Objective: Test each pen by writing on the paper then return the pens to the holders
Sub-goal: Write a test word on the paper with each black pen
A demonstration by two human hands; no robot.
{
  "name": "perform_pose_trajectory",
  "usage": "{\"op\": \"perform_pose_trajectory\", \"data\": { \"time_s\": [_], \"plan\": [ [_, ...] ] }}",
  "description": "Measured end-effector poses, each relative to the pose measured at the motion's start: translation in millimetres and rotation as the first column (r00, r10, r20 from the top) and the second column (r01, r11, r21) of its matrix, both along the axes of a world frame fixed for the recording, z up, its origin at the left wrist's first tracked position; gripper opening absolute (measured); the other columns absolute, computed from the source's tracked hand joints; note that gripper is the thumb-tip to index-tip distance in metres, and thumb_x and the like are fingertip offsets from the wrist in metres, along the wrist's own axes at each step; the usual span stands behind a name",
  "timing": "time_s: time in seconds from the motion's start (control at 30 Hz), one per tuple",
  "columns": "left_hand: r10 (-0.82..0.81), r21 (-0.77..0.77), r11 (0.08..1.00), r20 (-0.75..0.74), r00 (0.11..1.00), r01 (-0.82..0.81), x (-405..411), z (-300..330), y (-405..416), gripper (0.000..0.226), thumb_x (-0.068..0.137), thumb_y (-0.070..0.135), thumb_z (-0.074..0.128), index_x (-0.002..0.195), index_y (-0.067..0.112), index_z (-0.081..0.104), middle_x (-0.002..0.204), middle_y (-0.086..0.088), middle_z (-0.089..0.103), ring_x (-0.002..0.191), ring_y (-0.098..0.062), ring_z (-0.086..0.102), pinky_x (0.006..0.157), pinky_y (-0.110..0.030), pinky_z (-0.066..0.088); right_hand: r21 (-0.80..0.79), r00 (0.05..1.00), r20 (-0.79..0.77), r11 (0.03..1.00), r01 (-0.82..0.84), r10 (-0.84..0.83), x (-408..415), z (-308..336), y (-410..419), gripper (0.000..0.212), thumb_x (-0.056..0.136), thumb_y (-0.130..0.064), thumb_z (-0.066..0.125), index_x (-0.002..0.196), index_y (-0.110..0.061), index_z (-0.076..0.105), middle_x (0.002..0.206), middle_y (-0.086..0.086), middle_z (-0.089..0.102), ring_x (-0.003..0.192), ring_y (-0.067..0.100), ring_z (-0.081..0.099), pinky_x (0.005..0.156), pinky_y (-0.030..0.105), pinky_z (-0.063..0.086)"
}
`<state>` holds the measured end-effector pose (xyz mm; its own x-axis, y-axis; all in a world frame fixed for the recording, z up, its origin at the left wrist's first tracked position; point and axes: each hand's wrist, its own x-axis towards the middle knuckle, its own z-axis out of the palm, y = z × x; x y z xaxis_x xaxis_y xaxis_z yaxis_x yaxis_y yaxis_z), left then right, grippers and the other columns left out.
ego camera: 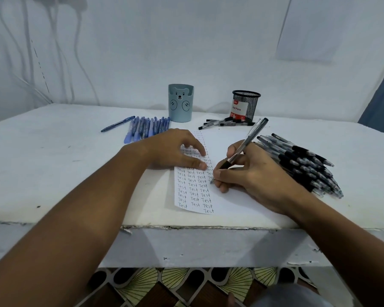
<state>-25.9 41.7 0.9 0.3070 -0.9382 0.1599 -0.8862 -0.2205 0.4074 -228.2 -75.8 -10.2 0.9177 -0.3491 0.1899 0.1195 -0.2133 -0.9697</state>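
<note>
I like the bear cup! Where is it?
In the head view, the bear cup stands at the table's far edge, left of the black mesh holder, just behind the blue pens.

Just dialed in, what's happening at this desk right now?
A person is testing pens. The right hand grips a black pen, tip on the paper, which is already filled with columns of "Test". The left hand presses the paper flat. A pile of black pens lies to the right, blue pens by the bear holder, and a few black pens by the mesh holder.
</note>
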Motion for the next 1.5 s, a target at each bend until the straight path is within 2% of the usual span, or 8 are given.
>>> {"op": "perform_pose_trajectory", "data": {
  "time_s": [0.17,0.5,0.73,0.9,1.0,1.13,1.3,1.5],
  "plan": [
    [0.012,-0.009,1.0,0.001,1.0,-0.012,-0.8,0.1,-1.5,0.056,0.058,0.078,0.064,0.104,0.046,0.067,0.113,0.024,0.054,0.109,0.003,0.048,0.09,-0.024,0.04,-0.013,1.0,0.005,1.0,0.005,-0.005,-1.2,0.5,0.4,0.037,0.083,0.013,0.067,0.096,-0.012,0.043,0.079,0.022,0.068,0.067,0.038,0.061,0.066,0.042,0.05],
    [0.017,-0.023,1.0,-0.013,1.0,-0.018,-2.1,0.3,-1.6,0.054,0.059,0.073,0.067,0.104,0.044,0.068,0.112,0.024,0.054,0.109,0.0,0.049,0.086,-0.022,0.037,-0.139,0.998,-0.02,0.989,0.049,-0.052,-0.3,-1.8,0.6,0.034,0.086,0.0,0.071,0.099,-0.015,0.044,0.08,0.018,0.071,0.073,0.043,0.067,0.08,0.058,0.054],
    [0.024,-0.026,0.999,-0.021,0.999,-0.024,-2.4,0.5,-1.5,0.052,0.059,0.072,0.067,0.103,0.045,0.068,0.112,0.025,0.054,0.109,0.001,0.048,0.084,-0.019,0.036,-0.054,0.999,-0.041,0.998,0.014,-0.017,-0.5,2.1,0.4,0.037,0.083,0.011,0.069,0.096,-0.011,0.042,0.08,0.022,0.068,0.067,0.035,0.062,0.067,0.042,0.051],
    [0.022,-0.022,1.0,-0.018,1.0,-0.022,-2.2,0.2,-1.2,0.051,0.06,0.072,0.068,0.103,0.045,0.068,0.112,0.024,0.055,0.108,0.002,0.049,0.082,-0.018,0.036,-0.106,0.999,-0.029,0.994,0.037,-0.04,-0.1,-0.8,1.0,0.034,0.085,0.003,0.071,0.099,-0.01,0.043,0.08,0.021,0.071,0.071,0.041,0.066,0.076,0.051,0.055],
    [0.024,-0.029,0.999,-0.023,0.999,-0.025,-2.0,0.4,-0.5,0.048,0.061,0.07,0.07,0.103,0.045,0.068,0.111,0.023,0.055,0.107,0.003,0.049,0.081,-0.015,0.035,-0.14,0.998,-0.023,0.989,0.055,-0.059,-0.7,0.0,2.5,0.033,0.086,0.003,0.07,0.098,-0.011,0.042,0.08,0.021,0.069,0.065,0.036,0.064,0.07,0.047,0.055],
    [0.014,-0.039,0.999,-0.028,1.0,-0.016,-1.8,-0.8,-1.2,0.048,0.061,0.069,0.07,0.102,0.044,0.069,0.111,0.022,0.056,0.107,0.004,0.049,0.082,-0.014,0.036,0.028,0.999,0.002,0.999,0.04,-0.04,-0.4,2.6,-0.2,0.037,0.083,0.015,0.065,0.098,-0.01,0.042,0.076,0.024,0.063,0.063,0.034,0.059,0.058,0.037,0.05],
    [0.019,-0.032,0.999,-0.017,1.0,-0.019,-2.0,0.1,-1.8,0.051,0.06,0.072,0.068,0.103,0.044,0.068,0.11,0.024,0.056,0.107,0.003,0.049,0.081,-0.011,0.033,-0.131,0.999,-0.027,0.991,0.034,-0.038,-1.5,1.0,1.5,0.034,0.085,0.008,0.068,0.097,-0.011,0.042,0.081,0.022,0.066,0.063,0.032,0.061,0.064,0.04,0.051],
    [0.026,-0.037,0.999,-0.018,1.0,-0.027,-3.3,0.7,-1.5,0.051,0.06,0.07,0.069,0.103,0.042,0.069,0.11,0.024,0.055,0.107,0.002,0.049,0.079,-0.011,0.033,-0.088,0.999,-0.032,0.996,0.014,-0.017,-1.1,0.7,-1.1,0.036,0.08,0.004,0.071,0.095,-0.012,0.043,0.083,0.023,0.067,0.068,0.037,0.061,0.066,0.045,0.049]
  ]
}}
